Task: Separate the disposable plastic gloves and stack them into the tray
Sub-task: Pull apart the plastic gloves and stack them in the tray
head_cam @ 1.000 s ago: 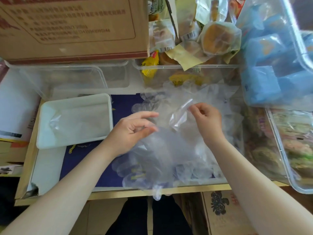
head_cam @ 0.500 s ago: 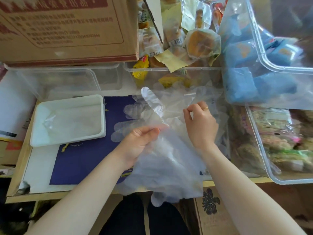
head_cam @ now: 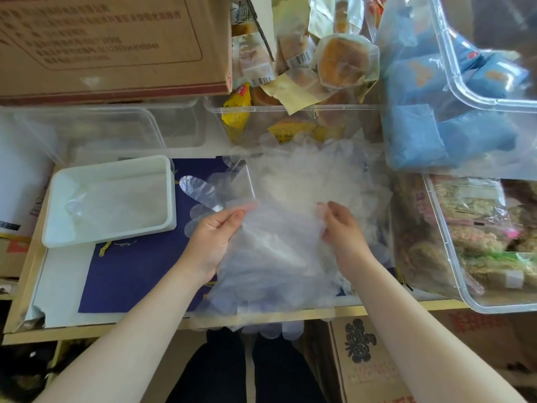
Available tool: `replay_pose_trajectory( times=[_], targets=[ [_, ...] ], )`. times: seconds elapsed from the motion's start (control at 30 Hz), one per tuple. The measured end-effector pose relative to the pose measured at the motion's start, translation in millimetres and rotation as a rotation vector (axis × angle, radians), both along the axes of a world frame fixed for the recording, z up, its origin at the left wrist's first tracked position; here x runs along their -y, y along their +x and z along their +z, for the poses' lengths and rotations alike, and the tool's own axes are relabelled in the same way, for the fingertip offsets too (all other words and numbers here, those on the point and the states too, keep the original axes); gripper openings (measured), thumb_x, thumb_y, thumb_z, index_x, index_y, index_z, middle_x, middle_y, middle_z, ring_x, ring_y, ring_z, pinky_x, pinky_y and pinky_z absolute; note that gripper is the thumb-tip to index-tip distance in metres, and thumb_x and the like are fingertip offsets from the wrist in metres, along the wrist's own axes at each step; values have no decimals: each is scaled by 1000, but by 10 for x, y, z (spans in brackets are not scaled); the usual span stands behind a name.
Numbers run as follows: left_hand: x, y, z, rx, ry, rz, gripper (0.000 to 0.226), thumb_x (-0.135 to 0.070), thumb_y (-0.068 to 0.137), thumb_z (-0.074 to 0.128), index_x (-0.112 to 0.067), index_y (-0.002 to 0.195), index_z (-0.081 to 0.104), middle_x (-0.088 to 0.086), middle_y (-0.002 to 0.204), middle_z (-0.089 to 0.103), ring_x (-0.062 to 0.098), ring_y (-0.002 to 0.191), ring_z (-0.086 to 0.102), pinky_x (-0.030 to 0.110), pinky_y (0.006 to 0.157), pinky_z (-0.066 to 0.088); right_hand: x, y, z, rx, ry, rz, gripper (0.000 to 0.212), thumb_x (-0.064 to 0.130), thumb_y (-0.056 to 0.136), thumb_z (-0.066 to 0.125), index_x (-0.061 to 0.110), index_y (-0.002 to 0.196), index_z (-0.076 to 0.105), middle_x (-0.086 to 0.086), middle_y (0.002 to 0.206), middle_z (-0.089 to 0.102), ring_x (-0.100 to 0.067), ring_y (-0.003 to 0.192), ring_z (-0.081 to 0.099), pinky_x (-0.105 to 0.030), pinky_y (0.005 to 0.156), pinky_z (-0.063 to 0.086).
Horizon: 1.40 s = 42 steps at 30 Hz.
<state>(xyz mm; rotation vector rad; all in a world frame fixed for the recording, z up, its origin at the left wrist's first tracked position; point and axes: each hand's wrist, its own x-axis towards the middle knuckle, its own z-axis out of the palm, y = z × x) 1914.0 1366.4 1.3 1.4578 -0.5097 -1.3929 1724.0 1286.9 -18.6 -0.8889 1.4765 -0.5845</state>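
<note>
Holding a clear plastic glove between them, both hands work above the loose pile of gloves on the blue cloth. The left hand pinches the glove's left edge with thumb and fingers; the right hand grips the right edge, fingers curled. The white tray lies to the left — apart from the hands — with some clear gloves already inside. Clear bins of wrapped snacks stand at the right.
</note>
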Motion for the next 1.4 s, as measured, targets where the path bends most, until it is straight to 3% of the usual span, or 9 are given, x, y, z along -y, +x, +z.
replay_pose_trajectory(
  times=[0.1,0.3,0.47,0.7,0.93,1.13,1.23,1.3,1.4],
  targets=[
    [-17,21,46,-7,-73,-71,25,-24,83,53,-25,98,73,-4,108,71,14,107,64,25,94,50,59,107,3,172,236,-40,35,36,89,59,4,100,65,-9,85,65,-24,76,62,-32,70,49],
    [-26,116,141,74,-222,-223,28,-23,82,53,-35,97,73,-13,113,68,6,114,59,18,98,43,148,186,196,423,604,9,30,32,91,55,5,82,65,-9,71,67,-22,62,65,-33,66,50],
    [-21,261,102,318,-184,-240,25,-17,90,52,-29,104,70,-19,122,61,-12,116,49,3,95,35,209,248,260,-25,-21,-76,24,7,91,53,18,71,56,-1,63,55,-9,48,52,-21,46,41],
    [-89,546,38,607,-8,75,21,-19,95,53,-19,111,67,-18,97,64,4,97,59,15,84,41,417,151,446,12,-489,-65,20,5,94,50,20,83,57,3,77,60,-3,65,58,-14,63,45],
    [17,694,217,688,-60,111,21,-18,95,51,-26,92,71,-15,97,69,-11,88,59,2,78,40,476,119,786,-242,-1019,280,30,-1,84,38,15,95,61,13,67,52,1,60,50,-21,64,44],
    [294,709,519,691,-138,195,19,-16,95,52,-23,96,69,-11,95,66,-4,83,56,4,75,41,382,111,1401,-53,-803,834,16,0,87,61,16,86,64,1,72,65,2,60,59,-11,63,46],
    [451,653,679,489,-144,190,20,-16,96,50,-23,93,69,-9,98,69,2,94,60,13,82,44,230,157,1655,198,-548,1022,16,5,81,66,19,75,62,1,62,65,-16,55,56,-24,55,47],
    [507,547,815,295,-151,145,23,-14,97,48,-21,92,70,-7,93,71,10,93,64,23,78,51,193,215,1679,289,-525,994,11,6,79,64,16,76,62,3,62,64,-15,55,55,-24,55,48],
    [496,306,1000,164,-174,13,23,-12,96,48,-18,92,70,-4,86,73,11,81,67,26,72,54,213,345,1595,90,-762,771,16,8,80,69,23,77,65,11,85,64,-4,79,58,-20,78,45]
  ],
)
